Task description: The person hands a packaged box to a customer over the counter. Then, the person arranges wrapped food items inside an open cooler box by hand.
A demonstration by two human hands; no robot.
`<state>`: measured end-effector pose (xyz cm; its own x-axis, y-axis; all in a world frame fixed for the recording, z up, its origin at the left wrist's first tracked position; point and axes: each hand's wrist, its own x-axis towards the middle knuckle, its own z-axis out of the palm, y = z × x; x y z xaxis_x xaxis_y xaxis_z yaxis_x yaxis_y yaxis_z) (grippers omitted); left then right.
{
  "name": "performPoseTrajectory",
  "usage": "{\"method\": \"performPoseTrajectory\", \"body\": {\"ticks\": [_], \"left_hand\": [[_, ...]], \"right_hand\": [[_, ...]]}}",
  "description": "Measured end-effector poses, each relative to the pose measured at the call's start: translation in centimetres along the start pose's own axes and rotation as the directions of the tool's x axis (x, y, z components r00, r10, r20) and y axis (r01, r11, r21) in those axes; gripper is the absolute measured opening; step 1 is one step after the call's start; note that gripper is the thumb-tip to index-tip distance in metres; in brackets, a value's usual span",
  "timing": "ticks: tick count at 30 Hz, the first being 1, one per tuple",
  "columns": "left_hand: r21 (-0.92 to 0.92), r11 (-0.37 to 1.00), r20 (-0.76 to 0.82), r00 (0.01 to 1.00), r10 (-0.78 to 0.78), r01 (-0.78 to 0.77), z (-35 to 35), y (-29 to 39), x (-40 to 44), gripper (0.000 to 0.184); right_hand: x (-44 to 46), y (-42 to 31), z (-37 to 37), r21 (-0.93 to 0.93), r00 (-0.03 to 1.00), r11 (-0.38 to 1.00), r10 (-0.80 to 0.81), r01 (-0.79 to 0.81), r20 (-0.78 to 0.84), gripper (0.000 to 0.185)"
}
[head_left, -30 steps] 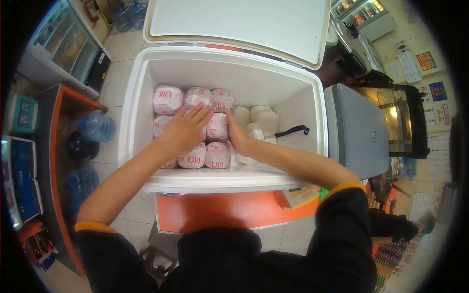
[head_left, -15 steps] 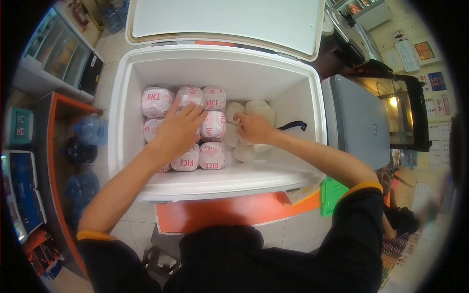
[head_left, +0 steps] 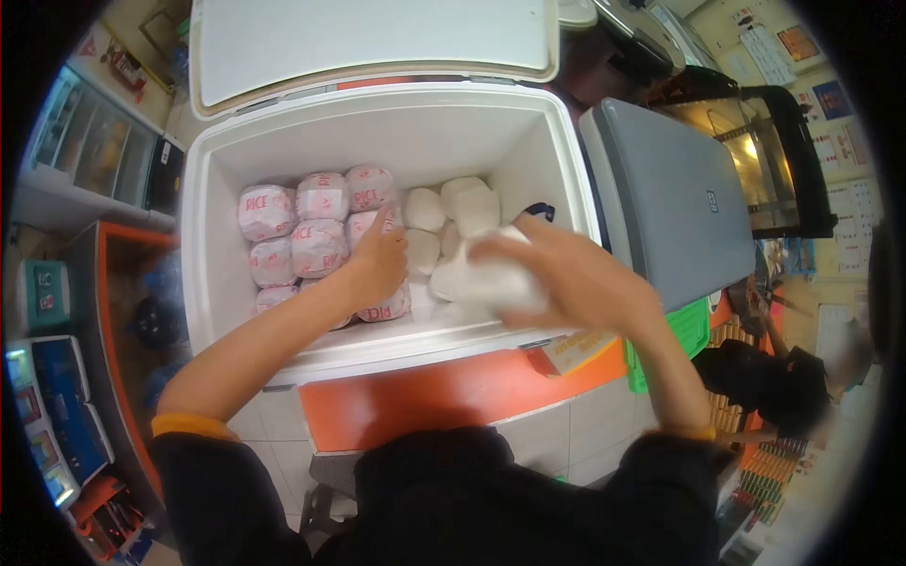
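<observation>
An open white cooler box (head_left: 203,217) holds paper-wrapped rice packs (head_left: 321,247) printed "RICE" in red, stacked on its left side. My left hand (head_left: 379,262) rests against the right-hand column of these packs, fingers stretched out and partly hiding them. On the right side of the box sit several plain white wrapped packs (head_left: 470,206). My right hand (head_left: 580,283), smeared by motion, grips a plain white wrapped pack (head_left: 514,283) over the front right of the box. A dark blue strap-like thing (head_left: 540,211) shows behind that hand.
The cooler's lid (head_left: 377,42) stands raised at the back. A grey cooler (head_left: 670,198) sits close on the right, with a lit display cabinet (head_left: 746,156) beyond. An orange surface (head_left: 444,410) lies in front. Another person (head_left: 779,387) is at the far right.
My right hand has lifted a plain white pack and moved right and toward me. My left hand has shifted to the right-hand rice packs. The camera view has turned slightly.
</observation>
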<state>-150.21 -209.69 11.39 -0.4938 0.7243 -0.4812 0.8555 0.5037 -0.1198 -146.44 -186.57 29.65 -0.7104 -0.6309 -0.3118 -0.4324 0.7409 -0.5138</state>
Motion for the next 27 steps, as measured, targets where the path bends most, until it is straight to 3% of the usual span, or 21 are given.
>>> {"method": "performPoseTrajectory", "body": {"ticks": [1,3,4,5,7,9,11,12,14,15,18,19,21,23,24,25,27], "left_hand": [[0.009,1.000,0.002,1.000,0.006,-0.006,-0.8,0.0,1.0,0.036],[0.041,0.999,0.226,0.974,-0.033,0.024,-2.8,-0.1,3.6,0.035],[0.045,0.999,0.230,0.973,-0.028,0.018,-2.9,-0.4,4.9,0.035],[-0.022,0.993,0.184,0.977,-0.106,0.112,-2.4,-0.6,6.7,0.034],[-0.088,0.975,0.152,0.970,-0.189,0.203,-0.3,-1.4,10.5,0.035],[-0.146,0.889,-0.076,0.892,-0.447,0.433,3.3,-2.6,14.0,0.046],[-0.238,0.861,0.008,0.887,-0.461,0.450,4.0,-3.0,15.5,0.049],[-0.333,0.820,0.084,0.881,-0.466,0.465,3.8,-3.2,15.9,0.053],[-0.316,0.808,0.096,0.864,-0.494,0.497,3.4,-2.8,16.5,0.057],[-0.302,0.799,0.097,0.851,-0.516,0.520,3.1,-2.5,16.7,0.060],[-0.326,0.816,0.196,0.879,-0.435,0.477,0.8,-2.5,14.7,0.068],[-0.325,0.811,0.195,0.873,-0.446,0.487,0.9,-2.9,14.6,0.068],[-0.300,0.871,0.122,0.921,-0.370,0.389,2.2,-3.5,14.5,0.076],[-0.199,0.884,0.105,0.906,-0.410,0.423,3.2,-3.4,15.7,0.076],[-0.092,0.891,0.072,0.895,-0.440,0.445,3.8,-3.2,16.3,0.076],[-0.100,0.886,0.067,0.892,-0.447,0.452,5.0,-3.2,16.7,0.076],[0.104,0.926,-0.168,0.924,-0.344,0.363,7.1,-3.0,17.1,0.078]], "right_hand": [[-3.2,-0.8,-0.8,0.165,0.998,0.985,-0.056,0.059,-0.021,0.054],[-8.2,-0.5,0.7,0.420,0.956,0.859,-0.275,0.293,-0.104,0.049],[-9.9,-0.6,2.3,0.541,0.969,0.807,-0.234,0.237,-0.076,0.049],[-11.4,-0.2,4.5,0.650,0.979,0.738,-0.199,0.179,-0.043,0.048],[-12.8,2.2,11.7,0.754,0.998,0.656,-0.056,0.024,0.017,0.042],[-13.3,3.8,18.5,0.840,0.926,0.433,0.324,-0.326,0.193,0.033],[-13.2,5.8,25.5,0.869,0.847,0.351,0.515,-0.348,0.131,0.038],[-13.1,7.0,27.9,0.870,0.853,0.355,0.505,-0.341,0.128,0.038],[-13.4,8.6,32.1,0.745,0.815,0.483,0.563,-0.460,0.138,0.046],[-13.5,9.2,34.2,0.746,0.818,0.484,0.558,-0.457,0.139,0.046],[-14.5,10.6,39.7,0.365,0.836,0.776,0.549,-0.515,0.013,0.063],[-14.2,10.5,38.0,0.360,0.842,0.784,0.539,-0.506,0.008,0.063],[-13.5,7.5,28.9,0.287,0.909,0.863,0.388,-0.415,0.150,0.056],[-12.9,4.5,18.0,0.541,0.999,0.841,0.000,-0.023,0.042,0.044],[-12.5,3.2,13.4,0.631,0.995,0.773,-0.102,0.067,0.020,0.038],[-12.0,2.4,9.5,0.707,0.980,0.690,-0.199,0.152,-0.016,0.033],[-11.2,1.7,4.3,0.570,0.941,0.749,-0.278,0.338,-0.193,0.028]]}}
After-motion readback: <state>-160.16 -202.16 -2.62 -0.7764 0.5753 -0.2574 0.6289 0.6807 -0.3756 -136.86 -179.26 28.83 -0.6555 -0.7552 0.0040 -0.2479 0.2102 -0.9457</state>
